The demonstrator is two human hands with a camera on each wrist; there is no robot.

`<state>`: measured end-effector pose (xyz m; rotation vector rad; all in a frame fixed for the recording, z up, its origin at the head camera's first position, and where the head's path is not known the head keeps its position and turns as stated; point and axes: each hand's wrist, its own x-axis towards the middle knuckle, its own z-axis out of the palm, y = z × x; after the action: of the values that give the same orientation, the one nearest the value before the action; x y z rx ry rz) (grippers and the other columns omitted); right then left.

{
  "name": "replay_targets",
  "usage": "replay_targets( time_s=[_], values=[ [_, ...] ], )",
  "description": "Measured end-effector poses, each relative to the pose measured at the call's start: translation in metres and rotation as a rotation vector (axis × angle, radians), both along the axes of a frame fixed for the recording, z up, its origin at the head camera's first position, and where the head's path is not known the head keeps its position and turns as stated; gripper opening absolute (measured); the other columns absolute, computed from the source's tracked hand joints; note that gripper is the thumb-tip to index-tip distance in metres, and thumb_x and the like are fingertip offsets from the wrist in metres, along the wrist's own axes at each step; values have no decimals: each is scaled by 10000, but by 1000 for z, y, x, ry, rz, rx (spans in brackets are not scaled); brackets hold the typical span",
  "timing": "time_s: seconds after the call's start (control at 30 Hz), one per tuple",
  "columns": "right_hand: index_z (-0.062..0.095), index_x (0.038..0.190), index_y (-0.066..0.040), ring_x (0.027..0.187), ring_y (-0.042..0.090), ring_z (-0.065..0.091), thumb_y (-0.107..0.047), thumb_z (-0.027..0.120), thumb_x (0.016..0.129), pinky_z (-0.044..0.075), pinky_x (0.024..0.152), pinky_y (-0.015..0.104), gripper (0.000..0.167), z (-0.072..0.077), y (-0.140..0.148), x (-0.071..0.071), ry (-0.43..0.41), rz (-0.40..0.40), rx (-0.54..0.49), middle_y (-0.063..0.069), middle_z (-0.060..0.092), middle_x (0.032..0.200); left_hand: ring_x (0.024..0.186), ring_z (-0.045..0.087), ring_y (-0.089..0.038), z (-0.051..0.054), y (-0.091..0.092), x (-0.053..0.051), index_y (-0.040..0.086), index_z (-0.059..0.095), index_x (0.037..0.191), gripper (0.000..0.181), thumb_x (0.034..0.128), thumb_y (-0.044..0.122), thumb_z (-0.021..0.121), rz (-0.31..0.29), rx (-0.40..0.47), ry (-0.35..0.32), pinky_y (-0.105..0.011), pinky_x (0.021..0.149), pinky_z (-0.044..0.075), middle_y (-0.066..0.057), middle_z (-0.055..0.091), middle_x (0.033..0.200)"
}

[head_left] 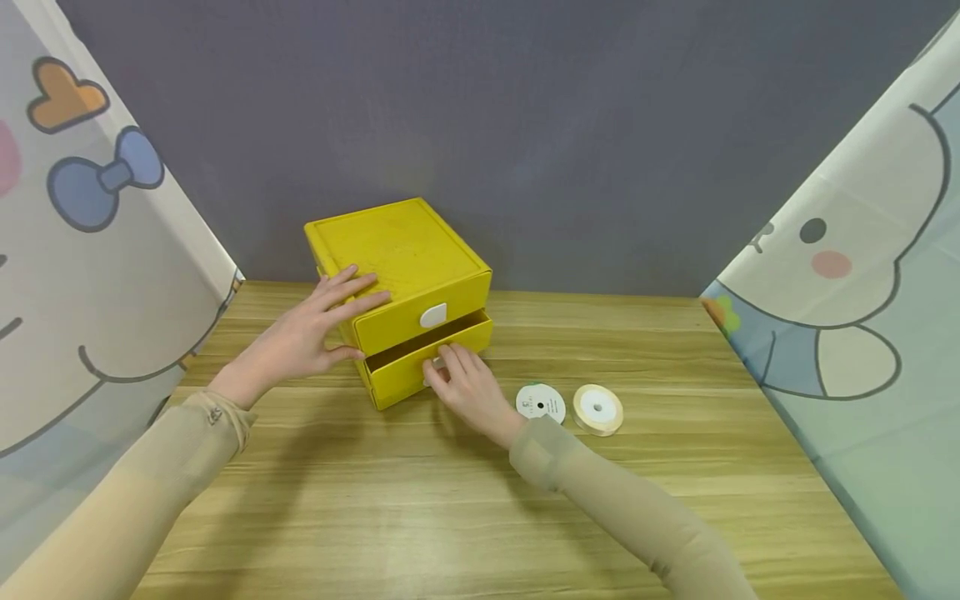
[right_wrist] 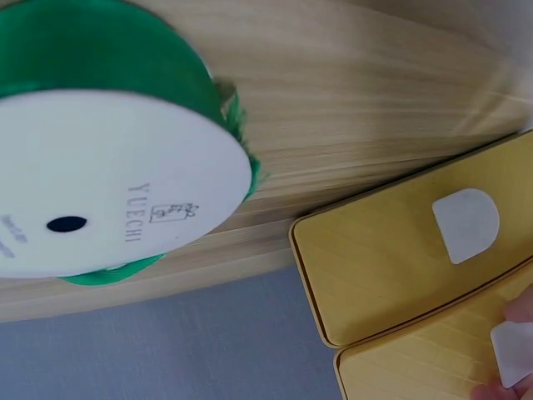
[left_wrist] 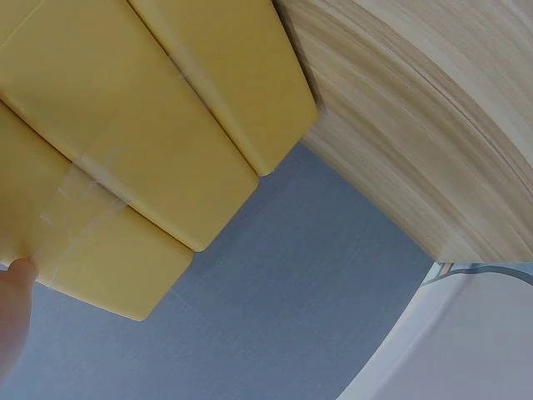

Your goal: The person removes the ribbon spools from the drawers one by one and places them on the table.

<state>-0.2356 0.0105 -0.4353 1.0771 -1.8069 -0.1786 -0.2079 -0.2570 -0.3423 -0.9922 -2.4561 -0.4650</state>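
Note:
A yellow drawer box (head_left: 405, 246) stands at the back of the table. The drawer below the top one (head_left: 431, 362) is partly pulled out, showing a dark gap. My right hand (head_left: 472, 387) pinches the white handle (right_wrist: 514, 350) of that drawer; fingertips (right_wrist: 491, 392) show beside it in the right wrist view. My left hand (head_left: 315, 321) lies with spread fingers over the box's left top edge, thumb near the drawer's corner. In the left wrist view, its thumb (left_wrist: 15, 300) touches the yellow side (left_wrist: 108, 150). The drawer's inside is mostly hidden.
Two ribbon spools lie right of the box: a white-faced one (head_left: 540, 402) with green ribbon, and a cream one (head_left: 597, 408). A grey wall (head_left: 562, 150) stands behind the wooden table (head_left: 420, 517). Cartoon-printed panels flank both sides. Another white handle (right_wrist: 468, 223) is on the lowest drawer.

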Motion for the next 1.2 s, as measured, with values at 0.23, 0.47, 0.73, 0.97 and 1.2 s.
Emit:
replay_targets(
  time_s=[0.23,0.47,0.73,0.97,1.2],
  values=[
    [644,1039,-119,957,251,642,-47,655,853,581,843,302,200,-1,-2,-2,-6,-12,6,134,657,1034,1470,211,-367,0,0,0,216,411,1462,939,653,73,865,1,-3,-6,-663,1148,212,-145,345,1538],
    [662,1022,-119,958,249,647,-60,656,864,582,843,299,169,0,-6,-3,-10,-18,5,135,664,1031,1473,209,-357,0,-1,-1,218,410,1463,951,644,69,869,-2,1,1,-654,1155,209,-139,343,1541],
    [647,1012,-120,952,252,648,-88,691,844,582,837,307,176,-2,-9,-5,-9,-25,-16,127,660,1021,1473,208,-363,-1,-1,-1,215,416,1460,947,641,66,870,-4,5,0,-646,1163,201,-143,346,1539],
    [649,985,-115,932,255,658,-40,482,953,589,808,323,186,-4,-11,-9,14,-20,-34,125,666,1002,1470,212,-365,-1,0,-1,215,409,1464,948,647,74,868,1,-4,2,-639,1166,205,-149,346,1537],
    [661,946,-128,895,265,656,-20,321,1007,593,783,335,362,-3,-16,-15,77,4,-65,120,666,961,1473,210,-358,-1,0,-1,211,416,1460,956,633,69,874,8,-1,4,-619,1179,198,-149,351,1534]
  ],
)
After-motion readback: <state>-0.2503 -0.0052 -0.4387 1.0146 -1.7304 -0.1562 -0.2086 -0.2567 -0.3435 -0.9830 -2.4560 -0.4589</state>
